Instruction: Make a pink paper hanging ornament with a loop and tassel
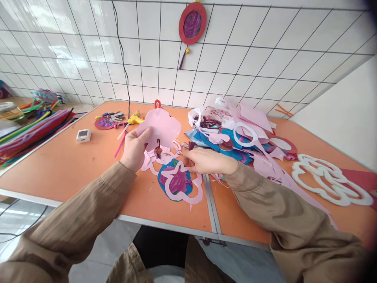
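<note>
My left hand is closed on a pink scalloped sheet, thumb on top, held up over the table. At the sheet's lower edge hangs a small dark tassel with an orange bead. My right hand is closed in a pinch, with a thin dark cord loop showing at its fingertips. Dark tassel threads lie just behind these fingers. Below the hands, a pink flower-shaped frame partly covers a blue and purple floral cloth piece.
Pink scraps and blue cloth pile up at the right, beside white cut-out frames. A yellow glue gun and a white box stand left. A round red ornament hangs on the tiles.
</note>
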